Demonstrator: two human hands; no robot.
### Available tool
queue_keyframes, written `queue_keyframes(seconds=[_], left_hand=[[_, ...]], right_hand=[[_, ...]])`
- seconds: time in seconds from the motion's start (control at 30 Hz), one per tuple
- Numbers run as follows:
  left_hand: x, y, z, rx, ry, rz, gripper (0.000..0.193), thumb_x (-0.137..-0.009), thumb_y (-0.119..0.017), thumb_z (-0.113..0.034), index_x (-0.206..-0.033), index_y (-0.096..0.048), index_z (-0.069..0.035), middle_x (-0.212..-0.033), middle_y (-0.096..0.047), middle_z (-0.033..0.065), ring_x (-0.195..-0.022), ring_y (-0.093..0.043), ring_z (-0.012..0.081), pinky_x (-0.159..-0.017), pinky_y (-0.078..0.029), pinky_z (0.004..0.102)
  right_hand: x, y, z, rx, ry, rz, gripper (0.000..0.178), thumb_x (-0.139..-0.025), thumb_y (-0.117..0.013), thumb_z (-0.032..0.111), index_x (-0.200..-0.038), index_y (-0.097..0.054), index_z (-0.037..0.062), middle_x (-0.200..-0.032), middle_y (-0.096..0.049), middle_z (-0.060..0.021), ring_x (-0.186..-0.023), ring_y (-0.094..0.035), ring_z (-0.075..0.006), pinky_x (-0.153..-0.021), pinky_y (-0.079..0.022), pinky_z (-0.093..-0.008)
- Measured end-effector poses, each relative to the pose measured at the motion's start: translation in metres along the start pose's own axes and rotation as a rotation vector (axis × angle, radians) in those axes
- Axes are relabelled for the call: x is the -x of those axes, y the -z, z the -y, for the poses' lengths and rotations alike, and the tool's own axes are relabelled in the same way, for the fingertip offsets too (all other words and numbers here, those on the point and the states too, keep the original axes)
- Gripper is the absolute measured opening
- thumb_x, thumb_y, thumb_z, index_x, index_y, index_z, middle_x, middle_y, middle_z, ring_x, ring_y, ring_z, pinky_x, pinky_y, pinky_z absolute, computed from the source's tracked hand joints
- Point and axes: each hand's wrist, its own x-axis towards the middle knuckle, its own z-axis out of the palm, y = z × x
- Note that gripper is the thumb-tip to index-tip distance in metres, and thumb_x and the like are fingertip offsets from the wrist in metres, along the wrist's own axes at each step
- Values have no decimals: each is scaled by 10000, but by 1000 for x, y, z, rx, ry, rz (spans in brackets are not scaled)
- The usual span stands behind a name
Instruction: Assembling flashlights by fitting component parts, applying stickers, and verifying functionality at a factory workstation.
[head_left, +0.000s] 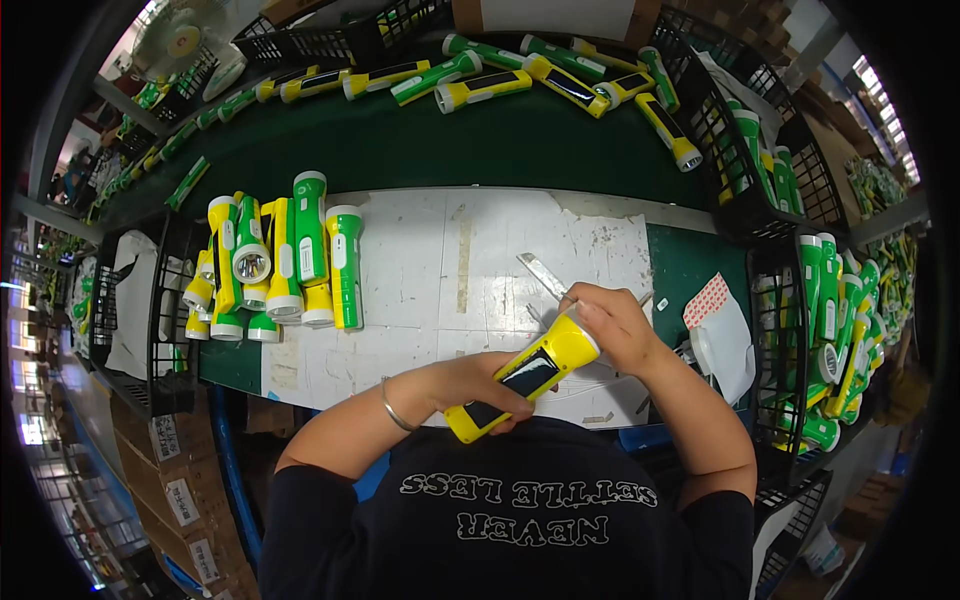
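Observation:
A yellow flashlight [545, 375] with a dark solar panel along its side is tilted in front of my chest. Its body is gripped by my left hand [480, 385], with the thumb across the panel. At the white-rimmed head end, my right hand [615, 325] is closed with its thumb against the rim. A slim silver metal tool [541, 276] shows beyond the right fingers; whether they hold it or it lies on the board behind them, I cannot tell. Left on the board stands a cluster of green and yellow flashlights [312, 230], mostly upright.
A white worn board [410, 270] covers the near bench. Behind it, flashlights [485, 90] lie in a row on a green surface [400, 150]. Black crates [780, 330] of flashlights stand at the right, another crate [170, 330] at the left. Red-dotted sticker paper [708, 300] lies by my right arm.

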Motion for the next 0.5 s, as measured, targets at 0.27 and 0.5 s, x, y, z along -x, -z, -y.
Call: queue_keyframes(seconds=[0.27, 0.5], left_hand=[[-11, 4, 12, -132, -208, 42, 514, -814, -605, -289, -1199, -385, -30, -732, -525, 73, -573, -545, 154, -506, -453, 262], [-19, 4, 15, 562, -126, 156, 778, -840, -318, -634, -1237, -426, 27, -786, -526, 102, -625, -554, 187, -523, -472, 264]], right_hand=[[-9, 8, 19, 12, -132, 28, 355, -858, -464, 345, -774, -592, 24, -617, -551, -134, -573, -528, -256, -565, -411, -339], [-8, 2, 5, -193, -23, -129, 370, -871, -466, 333, -755, -606, 11, -618, -556, -117, -594, -527, -212, -587, -416, -311]])
